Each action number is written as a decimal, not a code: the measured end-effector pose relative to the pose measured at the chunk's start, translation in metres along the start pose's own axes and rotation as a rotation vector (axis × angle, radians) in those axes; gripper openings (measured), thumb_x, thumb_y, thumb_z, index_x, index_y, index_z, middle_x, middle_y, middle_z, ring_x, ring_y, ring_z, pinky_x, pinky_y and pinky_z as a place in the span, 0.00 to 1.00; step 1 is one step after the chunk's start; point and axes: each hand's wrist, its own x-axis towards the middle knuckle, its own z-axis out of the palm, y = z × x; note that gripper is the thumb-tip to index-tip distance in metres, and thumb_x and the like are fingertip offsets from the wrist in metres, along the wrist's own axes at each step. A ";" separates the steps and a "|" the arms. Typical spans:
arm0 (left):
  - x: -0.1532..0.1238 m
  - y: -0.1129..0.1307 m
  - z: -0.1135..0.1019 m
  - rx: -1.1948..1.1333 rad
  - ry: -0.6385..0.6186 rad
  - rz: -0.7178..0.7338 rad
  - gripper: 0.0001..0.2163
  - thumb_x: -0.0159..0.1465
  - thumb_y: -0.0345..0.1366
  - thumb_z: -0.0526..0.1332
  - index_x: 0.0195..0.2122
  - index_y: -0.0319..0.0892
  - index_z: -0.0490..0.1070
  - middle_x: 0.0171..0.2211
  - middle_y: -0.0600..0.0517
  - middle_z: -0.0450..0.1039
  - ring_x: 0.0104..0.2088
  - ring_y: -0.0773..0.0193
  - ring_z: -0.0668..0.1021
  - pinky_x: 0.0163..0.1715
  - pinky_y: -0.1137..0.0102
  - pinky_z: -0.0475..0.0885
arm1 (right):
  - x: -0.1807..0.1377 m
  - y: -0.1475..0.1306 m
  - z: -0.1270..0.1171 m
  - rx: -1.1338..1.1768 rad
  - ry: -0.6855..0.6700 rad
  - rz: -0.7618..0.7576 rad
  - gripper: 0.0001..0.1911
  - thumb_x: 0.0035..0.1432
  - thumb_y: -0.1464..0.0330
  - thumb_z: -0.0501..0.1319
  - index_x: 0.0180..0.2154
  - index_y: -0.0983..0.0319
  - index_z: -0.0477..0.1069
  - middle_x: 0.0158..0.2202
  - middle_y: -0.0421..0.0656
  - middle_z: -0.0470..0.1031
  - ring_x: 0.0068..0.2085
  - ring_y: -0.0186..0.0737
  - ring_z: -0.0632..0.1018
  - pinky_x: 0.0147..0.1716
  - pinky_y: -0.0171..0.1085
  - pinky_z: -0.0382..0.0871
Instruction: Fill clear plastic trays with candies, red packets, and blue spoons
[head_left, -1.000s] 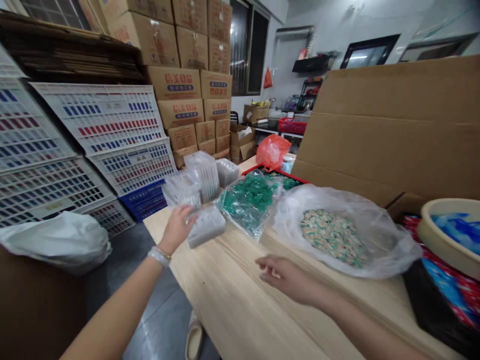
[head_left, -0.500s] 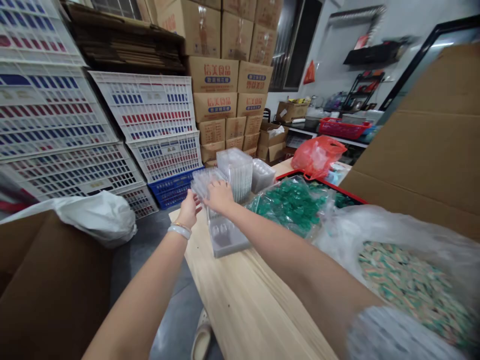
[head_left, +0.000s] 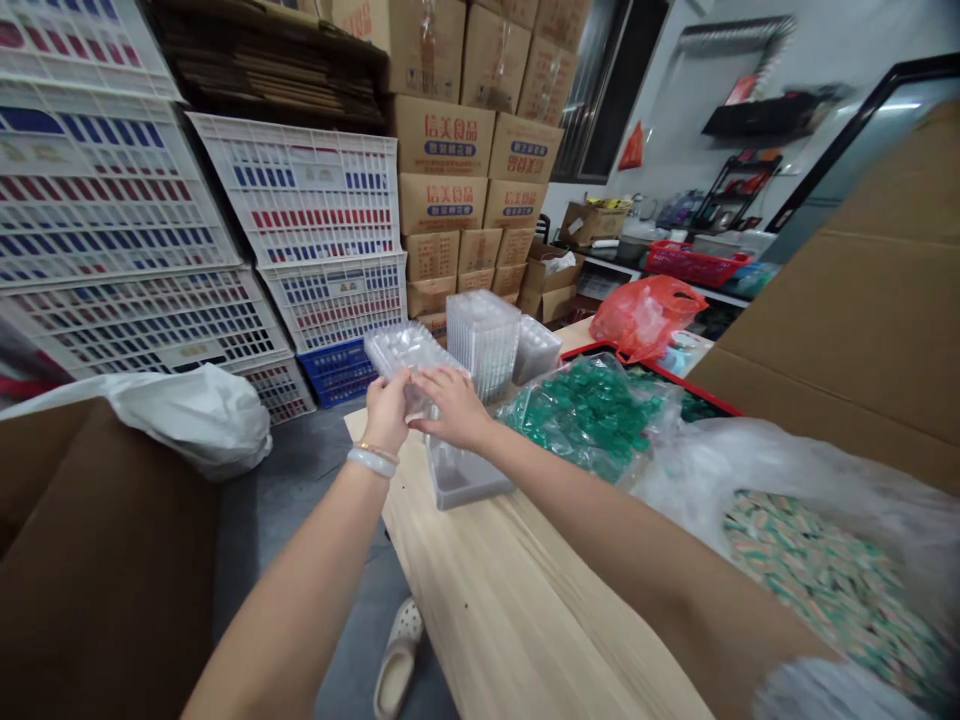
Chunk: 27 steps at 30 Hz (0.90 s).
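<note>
Both my hands meet at a clear plastic tray (head_left: 409,348), which tilts above the left edge of the wooden table (head_left: 480,590). My left hand (head_left: 388,408) is closed on its near edge. My right hand (head_left: 454,405) lies over its near right side, fingers bent onto the plastic; whether it grips one tray or several nested ones I cannot tell. Under my hands a clear moulded tray (head_left: 469,480) rests on the table. Right behind stands a tall stack of clear trays (head_left: 486,335), with another tray stack (head_left: 536,348) beside it.
A clear bag of green wrapped pieces (head_left: 585,410) lies right of the trays, near a red plastic bag (head_left: 645,315). Closer is a bag of small striped pieces (head_left: 825,570). White crates (head_left: 322,200) and cartons (head_left: 450,140) are stacked behind. A cardboard box (head_left: 97,560) stands at left.
My hands have come together on the clear plastic tray. Its far end now tilts up and left, where before my right hand lay flatter over the trays and my left fingers were apart.
</note>
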 end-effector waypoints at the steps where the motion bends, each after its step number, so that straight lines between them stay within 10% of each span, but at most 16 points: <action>1: -0.012 0.007 -0.002 0.004 -0.029 0.027 0.16 0.41 0.40 0.67 0.27 0.36 0.67 0.22 0.55 0.69 0.22 0.71 0.71 0.25 0.75 0.65 | -0.009 -0.004 -0.008 0.091 0.079 0.039 0.34 0.45 0.57 0.61 0.53 0.62 0.59 0.58 0.48 0.55 0.57 0.48 0.55 0.56 0.50 0.45; 4: -0.063 0.021 -0.017 0.138 -0.272 -0.087 0.16 0.45 0.39 0.66 0.34 0.38 0.67 0.28 0.52 0.71 0.25 0.68 0.73 0.26 0.72 0.68 | -0.047 -0.014 -0.034 0.514 0.273 0.338 0.34 0.46 0.56 0.60 0.53 0.63 0.57 0.55 0.51 0.59 0.54 0.46 0.62 0.52 0.46 0.56; 11: -0.190 -0.020 -0.034 0.289 -0.644 -0.472 0.18 0.52 0.42 0.61 0.40 0.39 0.63 0.36 0.48 0.70 0.33 0.63 0.73 0.32 0.69 0.69 | -0.199 -0.030 -0.069 1.248 0.144 0.891 0.26 0.45 0.56 0.61 0.45 0.60 0.63 0.41 0.44 0.72 0.39 0.40 0.73 0.35 0.37 0.67; 19: -0.289 -0.069 0.030 0.949 -1.133 0.186 0.13 0.54 0.35 0.56 0.42 0.42 0.63 0.39 0.46 0.67 0.39 0.56 0.71 0.38 0.65 0.65 | -0.384 -0.065 -0.139 0.612 0.620 1.241 0.30 0.48 0.54 0.57 0.51 0.60 0.57 0.45 0.49 0.64 0.39 0.39 0.71 0.39 0.43 0.66; 24: -0.374 -0.081 0.074 0.852 -1.670 0.466 0.12 0.54 0.30 0.52 0.41 0.44 0.63 0.39 0.48 0.68 0.40 0.56 0.71 0.38 0.64 0.65 | -0.453 -0.129 -0.200 -0.033 0.655 1.128 0.34 0.45 0.58 0.61 0.54 0.58 0.55 0.56 0.50 0.53 0.54 0.46 0.60 0.51 0.48 0.56; 27: -0.418 -0.086 0.088 0.675 -1.773 0.408 0.13 0.52 0.35 0.55 0.40 0.44 0.64 0.39 0.47 0.69 0.40 0.53 0.71 0.39 0.61 0.66 | -0.489 -0.167 -0.220 0.037 0.771 1.293 0.42 0.39 0.56 0.65 0.55 0.59 0.53 0.56 0.51 0.53 0.54 0.46 0.61 0.50 0.47 0.57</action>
